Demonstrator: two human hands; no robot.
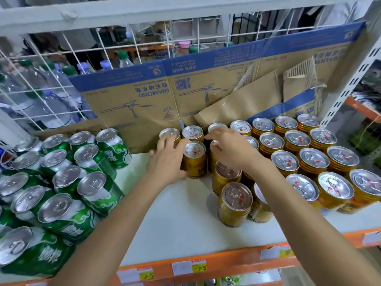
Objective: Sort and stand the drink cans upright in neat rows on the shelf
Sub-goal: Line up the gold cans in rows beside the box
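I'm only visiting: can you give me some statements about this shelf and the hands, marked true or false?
1. The green cans stand left of the gold cans. True.
2. The left hand grips a green can. False: it grips a gold can.
3. Cardboard lines the back of the shelf. True.
4. The shelf's front edge is blue. False: it is orange.
5. The right hand rests on the green cans. False: it is over the gold cans.
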